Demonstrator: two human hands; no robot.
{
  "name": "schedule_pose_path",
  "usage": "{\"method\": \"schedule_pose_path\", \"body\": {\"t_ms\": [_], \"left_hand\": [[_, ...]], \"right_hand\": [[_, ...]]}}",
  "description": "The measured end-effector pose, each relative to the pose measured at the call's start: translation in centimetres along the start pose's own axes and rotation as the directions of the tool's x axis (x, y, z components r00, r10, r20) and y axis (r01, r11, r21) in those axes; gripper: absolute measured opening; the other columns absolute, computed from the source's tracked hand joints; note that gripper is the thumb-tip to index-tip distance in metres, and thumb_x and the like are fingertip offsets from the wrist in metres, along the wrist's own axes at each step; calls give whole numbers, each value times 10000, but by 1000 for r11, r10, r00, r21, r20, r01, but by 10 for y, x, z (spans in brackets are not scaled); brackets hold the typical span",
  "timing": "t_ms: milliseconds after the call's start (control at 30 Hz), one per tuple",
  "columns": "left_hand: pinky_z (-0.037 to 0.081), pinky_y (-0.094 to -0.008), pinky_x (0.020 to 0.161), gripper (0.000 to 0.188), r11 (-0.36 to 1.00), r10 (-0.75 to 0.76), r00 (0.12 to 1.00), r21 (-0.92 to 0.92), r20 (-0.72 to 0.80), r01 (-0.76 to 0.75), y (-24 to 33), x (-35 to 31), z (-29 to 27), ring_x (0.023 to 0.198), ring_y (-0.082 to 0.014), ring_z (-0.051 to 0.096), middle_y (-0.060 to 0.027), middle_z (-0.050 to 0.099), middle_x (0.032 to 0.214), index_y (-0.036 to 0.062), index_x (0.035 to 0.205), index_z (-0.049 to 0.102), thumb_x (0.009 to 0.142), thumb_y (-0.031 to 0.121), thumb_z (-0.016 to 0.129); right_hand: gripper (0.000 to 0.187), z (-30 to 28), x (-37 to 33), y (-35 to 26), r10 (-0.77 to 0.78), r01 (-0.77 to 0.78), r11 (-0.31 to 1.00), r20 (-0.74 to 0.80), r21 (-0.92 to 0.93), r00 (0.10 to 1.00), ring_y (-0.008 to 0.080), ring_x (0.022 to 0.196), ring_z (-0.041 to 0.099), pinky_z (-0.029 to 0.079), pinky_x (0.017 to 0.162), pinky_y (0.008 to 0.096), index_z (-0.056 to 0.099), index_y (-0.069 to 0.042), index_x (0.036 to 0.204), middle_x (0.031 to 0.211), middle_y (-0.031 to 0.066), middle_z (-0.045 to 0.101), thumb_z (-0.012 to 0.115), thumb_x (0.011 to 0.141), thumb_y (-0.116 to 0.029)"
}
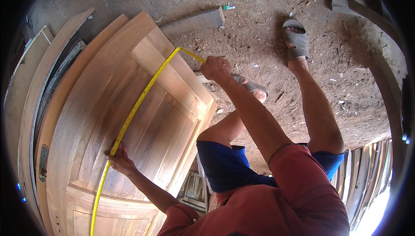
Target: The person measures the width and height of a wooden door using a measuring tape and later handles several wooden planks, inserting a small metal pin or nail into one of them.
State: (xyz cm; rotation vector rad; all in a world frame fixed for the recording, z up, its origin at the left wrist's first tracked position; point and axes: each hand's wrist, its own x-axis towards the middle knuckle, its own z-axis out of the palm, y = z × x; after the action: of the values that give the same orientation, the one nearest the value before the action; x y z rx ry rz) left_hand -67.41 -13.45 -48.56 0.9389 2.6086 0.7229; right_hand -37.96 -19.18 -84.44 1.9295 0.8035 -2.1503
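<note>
A yellow measuring tape [135,106] runs along the face of a brown panelled wooden door [151,110] that leans at the left. My left hand [121,161] pinches the tape low against the door, with the blade passing between thumb and fingers. At the upper middle, my right hand [217,68] is closed round the tape where it comes off the door. There the blade bends sharply near the door's upper edge before reaching my fist. Whether a tape case sits inside that fist is hidden. The lower end of the tape leaves the picture at the bottom.
Several more doors and boards [36,80] lean behind this door, one with a metal lock plate [43,162]. A curved timber piece [194,21] lies on the dirt floor [268,28] among wood chips. My sandalled foot [296,39] stands at right; stacked planks [363,175] are lower right.
</note>
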Motion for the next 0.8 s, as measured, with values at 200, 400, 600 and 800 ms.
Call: {"method": "schedule_pose_path", "body": {"t_ms": [200,400,600,800], "left_hand": [[561,-392,802,613,1000,-16,1000,-11,-10,15,2,-2,2,1039,-341,635,-255,601,1144,-72,1284,363,994,469,369],[558,-394,811,623,1000,-5,1000,0,-12,5,1,-3,2,1038,-342,637,-261,598,1146,-78,1284,352,994,473,367],[556,-394,814,627,1000,-1,1000,-15,-17,0,-2,0,-3,1037,-339,638,-260,599,1146,-85,1259,380,991,482,366],[558,-396,818,638,1000,-14,1000,-8,-25,14,2,-2,4,1045,-345,631,-263,596,1146,-93,1255,382,987,486,377]], "right_hand": [[366,-14,-10,-8,4,-4,1000,44,-6,999,286,1065,626,478,925,363,689,-96,1061,1118,144,657,484,846,-310],[369,-11,-5,-7,20,-18,999,46,-32,999,276,1092,613,473,935,359,680,-102,1085,1137,145,649,479,860,-315],[385,-7,-6,-8,43,-42,998,23,-39,999,292,1100,607,472,940,379,674,-89,1093,1143,151,646,479,865,-329],[403,-10,-11,-9,19,-18,999,15,-51,1000,301,1113,599,475,936,397,667,-86,1112,1165,172,630,477,868,-345]]}}
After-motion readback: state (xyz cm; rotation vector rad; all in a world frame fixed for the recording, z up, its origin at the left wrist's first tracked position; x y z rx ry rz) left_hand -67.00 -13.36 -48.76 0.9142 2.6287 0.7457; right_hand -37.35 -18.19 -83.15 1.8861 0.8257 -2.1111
